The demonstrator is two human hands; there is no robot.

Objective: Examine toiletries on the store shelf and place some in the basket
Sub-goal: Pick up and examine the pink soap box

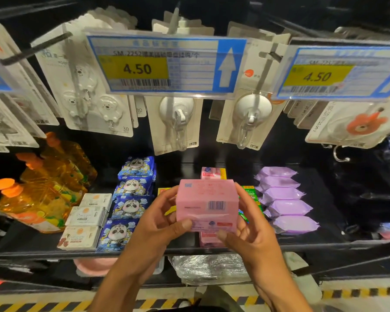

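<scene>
- The left hand (153, 224) and the right hand (252, 233) both grip one pink pack (207, 203), one hand on each end.
- Each thumb presses the pack's low front edge. The other fingers curl round its sides, and their tips are hidden behind it.
- The pack is in the air, just above the front of the dark shelf (313, 245).
- Its long side runs level from hand to hand. The face with the barcode looks at the camera, and the top face leans away.
- It is soft pink with a white strip and tiny print too small to read.
- Below the hands, more pink packs (208, 240) are mostly hidden.
- Behind the right hand's fingers, a green pack (251, 192) peeks out.
- Left of the left hand are blue panda packs (126, 208).
- Right of the right hand are purple packs (286, 199).
- Far above the hands hangs a blurry price tag (164, 66) reading 4.50.
</scene>
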